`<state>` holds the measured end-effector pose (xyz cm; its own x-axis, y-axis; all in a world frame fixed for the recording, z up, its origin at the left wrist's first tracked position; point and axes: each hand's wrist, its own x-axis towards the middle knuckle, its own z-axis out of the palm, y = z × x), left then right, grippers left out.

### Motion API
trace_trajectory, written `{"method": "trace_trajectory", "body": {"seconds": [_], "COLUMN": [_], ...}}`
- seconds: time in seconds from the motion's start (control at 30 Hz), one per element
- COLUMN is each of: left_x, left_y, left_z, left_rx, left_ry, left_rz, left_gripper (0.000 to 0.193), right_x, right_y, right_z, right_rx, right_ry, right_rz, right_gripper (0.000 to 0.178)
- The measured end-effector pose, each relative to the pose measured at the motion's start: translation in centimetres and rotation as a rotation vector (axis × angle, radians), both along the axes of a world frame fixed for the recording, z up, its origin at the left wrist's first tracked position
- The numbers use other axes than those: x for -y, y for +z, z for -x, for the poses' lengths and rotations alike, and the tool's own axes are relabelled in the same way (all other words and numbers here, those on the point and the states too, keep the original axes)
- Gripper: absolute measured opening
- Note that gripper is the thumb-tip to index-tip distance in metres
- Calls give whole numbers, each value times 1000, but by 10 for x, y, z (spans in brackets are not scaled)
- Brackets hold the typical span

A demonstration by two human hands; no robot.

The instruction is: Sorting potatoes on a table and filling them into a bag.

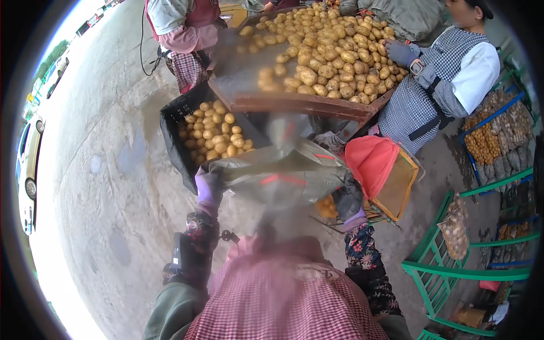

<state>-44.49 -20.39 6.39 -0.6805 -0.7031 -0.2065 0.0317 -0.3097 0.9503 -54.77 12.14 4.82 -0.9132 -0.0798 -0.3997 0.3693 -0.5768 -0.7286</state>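
A grey-green sack [323,184] with red marks is stretched sideways in front of me, its mouth drawn wide. Gloved in purple and dark grey, my left hand [209,184] is closed on one end of it. My right hand [349,199], in a similar glove, grips the other end. Just beyond my left hand stands a crate [170,127] lined with black plastic, holding loose potatoes [212,131]. Beside my right hand, a red cloth or bag [371,164] hangs over a yellow-edged frame [403,184]. A blurred smear hides the sack's middle.
A red-rimmed sorting table [283,103] heaped with potatoes [340,51] lies ahead. One person [187,34] stands at its far left; another, in a checked apron [408,107], works on the right. Green metal railings [470,273] and shelves of bagged produce [487,141] line the right side.
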Motion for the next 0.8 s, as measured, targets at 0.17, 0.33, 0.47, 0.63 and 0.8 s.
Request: {"method": "trace_trajectory", "body": {"seconds": [0.17,0.33,0.47,0.63,0.8], "left_x": [-1,-41,-59,-71,-55], "left_y": [26,12,-24,-5,50], "left_z": [-22,-24,-45,-42,-4], "left_rx": [-63,130,80,59,-55], "left_ry": [82,-266,-415,-493,-445], "left_rz": [103,385,795,726,608], "left_gripper": [19,24,25,25,22], "right_x": [9,-79,-18,26,-192], "right_y": [18,-121,-26,-39,-324], "right_z": [-19,-18,-32,-9,113], "right_rx": [99,74,-552,-683,52], "right_ry": [63,528,386,281,205], "right_rz": [-119,-527,-996,-1848,-105], "right_gripper": [7,27,58,39,48]}}
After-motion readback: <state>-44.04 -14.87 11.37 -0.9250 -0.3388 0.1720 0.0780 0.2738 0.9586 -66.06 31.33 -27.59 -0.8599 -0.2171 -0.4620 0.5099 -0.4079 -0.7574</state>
